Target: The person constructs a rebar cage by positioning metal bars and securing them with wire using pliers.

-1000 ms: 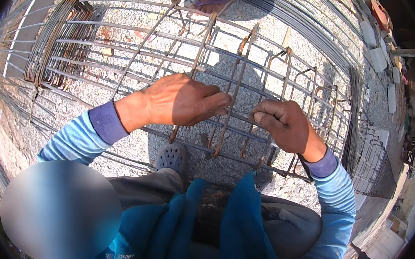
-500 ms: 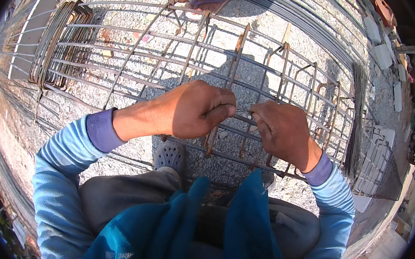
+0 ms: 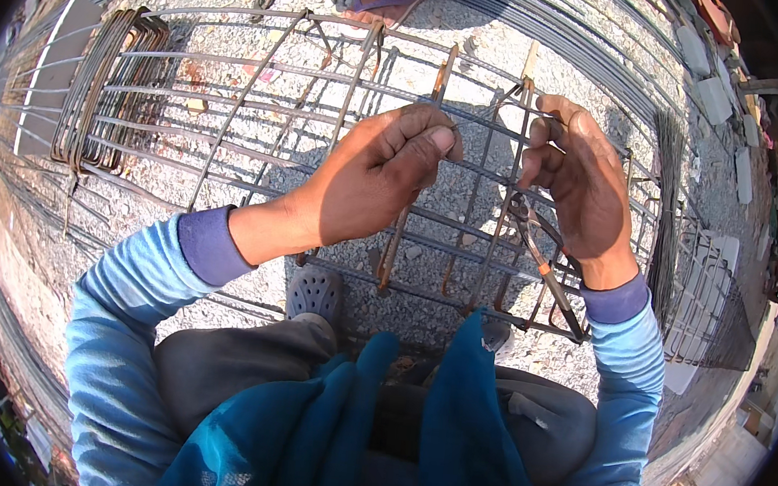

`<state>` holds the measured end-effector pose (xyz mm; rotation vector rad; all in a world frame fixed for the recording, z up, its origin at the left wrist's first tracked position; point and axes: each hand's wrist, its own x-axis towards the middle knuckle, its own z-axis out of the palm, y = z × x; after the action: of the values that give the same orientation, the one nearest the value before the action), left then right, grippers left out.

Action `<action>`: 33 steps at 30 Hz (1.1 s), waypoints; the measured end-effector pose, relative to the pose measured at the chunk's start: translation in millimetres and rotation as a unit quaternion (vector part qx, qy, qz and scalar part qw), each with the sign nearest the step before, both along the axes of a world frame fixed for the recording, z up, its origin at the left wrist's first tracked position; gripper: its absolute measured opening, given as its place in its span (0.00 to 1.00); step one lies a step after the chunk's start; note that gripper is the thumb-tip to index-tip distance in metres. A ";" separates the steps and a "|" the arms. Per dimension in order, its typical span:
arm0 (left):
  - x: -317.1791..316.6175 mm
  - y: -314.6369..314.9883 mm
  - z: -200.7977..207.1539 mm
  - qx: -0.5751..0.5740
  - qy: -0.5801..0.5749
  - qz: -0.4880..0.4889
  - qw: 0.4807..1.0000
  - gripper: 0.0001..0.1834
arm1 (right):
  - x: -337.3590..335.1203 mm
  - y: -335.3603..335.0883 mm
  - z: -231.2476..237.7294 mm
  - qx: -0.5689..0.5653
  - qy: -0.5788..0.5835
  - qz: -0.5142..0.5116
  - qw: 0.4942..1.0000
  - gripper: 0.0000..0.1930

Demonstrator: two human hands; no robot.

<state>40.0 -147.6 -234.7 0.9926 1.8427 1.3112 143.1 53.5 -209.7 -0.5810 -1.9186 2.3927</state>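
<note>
Steel cage [image 3: 393, 248] is spanning middle of frame, passing beneath both hands. Left hand [image 3: 397, 156] is forming closed fist over cage's centre; cannot tell whether it is gripping anything. Right hand [image 3: 584, 181] is hovering right of centre, half-open. Pliers [image 3: 544, 268] are slanting just below right hand, showing orange band. Cage is looking grey lengthwise, rust-brown crosswise, sunlit at left, shaded near centre.

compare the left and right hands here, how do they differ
The left hand is closed like a fist; the right hand is loosely open. Pliers show beside the right hand, none by the left hand. Both are above the rebar cage, with purple cuffs.
</note>
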 end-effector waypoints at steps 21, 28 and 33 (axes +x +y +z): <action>1.4 11.3 -33.3 0.111 -0.312 0.077 0.940 0.18 | -1.0 -27.0 -33.4 0.325 0.066 0.131 0.934 0.15; 8.5 12.2 -42.3 0.105 -0.327 0.108 0.933 0.16 | 4.5 -18.4 -45.8 0.567 0.107 0.196 0.793 0.15; 8.5 13.0 -39.8 0.015 -0.313 0.101 0.944 0.15 | -2.3 2.1 -46.4 0.604 0.164 0.175 0.760 0.16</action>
<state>48.5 -134.5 -274.5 0.3309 1.4492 1.5538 140.9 55.5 -256.1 0.2904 -2.8633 0.7243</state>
